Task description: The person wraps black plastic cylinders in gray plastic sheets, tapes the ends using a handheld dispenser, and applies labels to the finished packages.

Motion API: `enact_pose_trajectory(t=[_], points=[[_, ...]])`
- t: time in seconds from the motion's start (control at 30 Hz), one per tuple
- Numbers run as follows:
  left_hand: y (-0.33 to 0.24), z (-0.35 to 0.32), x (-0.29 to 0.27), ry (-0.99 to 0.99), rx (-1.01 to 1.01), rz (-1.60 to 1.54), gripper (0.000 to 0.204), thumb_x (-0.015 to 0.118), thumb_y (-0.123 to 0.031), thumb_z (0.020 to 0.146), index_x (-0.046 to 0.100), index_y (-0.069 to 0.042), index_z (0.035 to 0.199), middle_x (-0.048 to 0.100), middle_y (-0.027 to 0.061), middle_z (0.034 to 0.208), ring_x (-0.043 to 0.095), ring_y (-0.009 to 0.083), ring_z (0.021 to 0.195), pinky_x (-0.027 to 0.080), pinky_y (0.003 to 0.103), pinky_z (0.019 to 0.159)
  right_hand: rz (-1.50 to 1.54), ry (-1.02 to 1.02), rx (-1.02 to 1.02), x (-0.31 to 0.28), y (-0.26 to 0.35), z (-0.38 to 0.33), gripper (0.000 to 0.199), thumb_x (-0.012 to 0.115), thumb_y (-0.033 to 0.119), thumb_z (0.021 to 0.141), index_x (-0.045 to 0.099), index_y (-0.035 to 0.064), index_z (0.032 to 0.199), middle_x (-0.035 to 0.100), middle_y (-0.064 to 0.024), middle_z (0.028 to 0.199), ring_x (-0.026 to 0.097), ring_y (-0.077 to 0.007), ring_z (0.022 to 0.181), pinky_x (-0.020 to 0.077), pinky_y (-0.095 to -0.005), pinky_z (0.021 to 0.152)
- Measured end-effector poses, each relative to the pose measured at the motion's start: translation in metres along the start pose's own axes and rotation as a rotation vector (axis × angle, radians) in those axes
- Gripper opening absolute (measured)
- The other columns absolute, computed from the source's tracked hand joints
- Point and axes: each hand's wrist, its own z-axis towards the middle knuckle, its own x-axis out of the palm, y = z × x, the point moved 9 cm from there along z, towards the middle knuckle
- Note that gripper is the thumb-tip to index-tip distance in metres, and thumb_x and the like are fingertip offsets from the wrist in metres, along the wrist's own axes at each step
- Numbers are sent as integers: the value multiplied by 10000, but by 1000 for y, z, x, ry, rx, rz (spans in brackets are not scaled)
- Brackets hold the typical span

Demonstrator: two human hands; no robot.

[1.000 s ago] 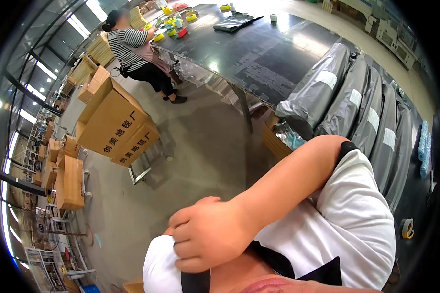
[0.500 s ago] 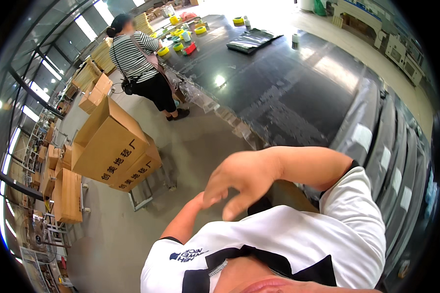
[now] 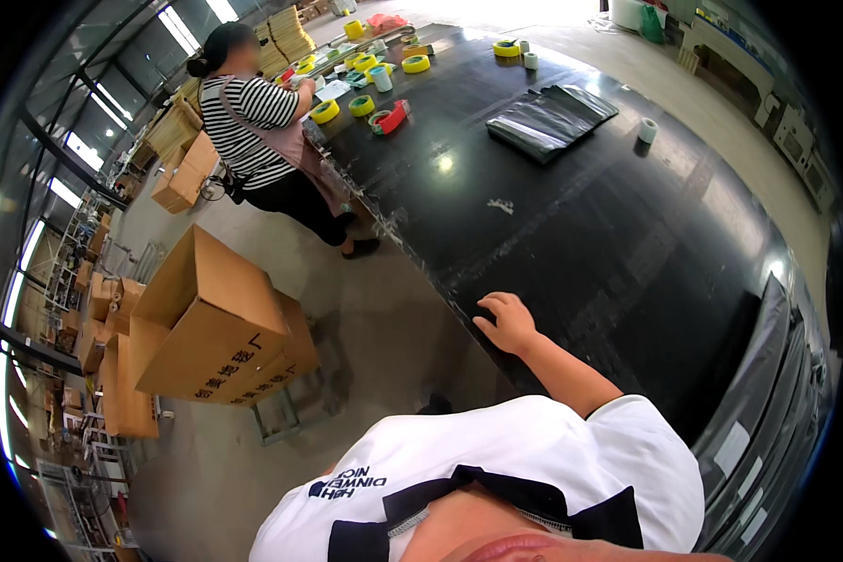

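**Head view: one hand at the near edge of the long black table**

Head view, item by item:

- Right hand [image 3: 508, 321]: resting palm-down on the near edge of the large glossy black worktable [image 3: 628, 234], fingers [image 3: 490, 302] loosely spread and curling slightly, pinching nothing. Forearm running back to a white short sleeve.
- Left hand: not showing anywhere in this view.
- Table surface around the hand: lying bare, with wide open room stretching toward the far end; the table's long edge is running diagonally up and to the left.
- Flat pile of black plastic bags [image 3: 550, 119]: lying well apart from the hand, past mid-table.
- Small white tape roll [image 3: 647, 130]: standing just beside the bags, nearer the right edge.
- Yellow tape rolls [image 3: 416, 64]: sitting scattered at the far end, with a red tape dispenser [image 3: 392, 116] among them.
- Person in a striped top [image 3: 253, 131]: standing at the far left edge of the table.
- Stacked brown cardboard boxes [image 3: 217, 328]: sitting on the grey concrete floor [image 3: 384, 337], leaving an open aisle between boxes and table edge.
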Motion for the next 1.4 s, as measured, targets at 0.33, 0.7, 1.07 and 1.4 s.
enact_pose_trajectory(t=[0.33,0.7,1.07,1.4], points=[[-351,76,-491,-648,778,-45,283,582,-310,869,629,-31,867,633,211,896,613,386,861,498,442,752,-160,-381,323,23,-101,225,381,690,243,849,637,32,1162,566,-132,1294,478,-321,1245,374,-418,1057],[-718,73,-855,-945,1281,64,180,650,-207,840,667,-55,934,638,184,916,615,367,914,498,443,784,-553,-218,553,45,-109,278,543,684,269,809,538,119,1310,470,-75,1433,409,-306,1318,287,-439,1102],[-889,137,-997,-1199,1209,212,347,631,-197,892,618,-149,1236,593,88,1287,582,297,1156,493,417,929,-638,-154,583,50,-109,292,557,645,217,780,525,95,1310,469,-118,1428,430,-351,1277,308,-471,1070],[-899,180,-956,-138,1200,-730,244,608,-188,941,635,-33,1127,671,97,1052,670,207,952,534,352,839,-608,-169,580,41,-102,301,554,659,209,755,550,88,1284,487,-129,1406,454,-358,1245,336,-469,1044]])
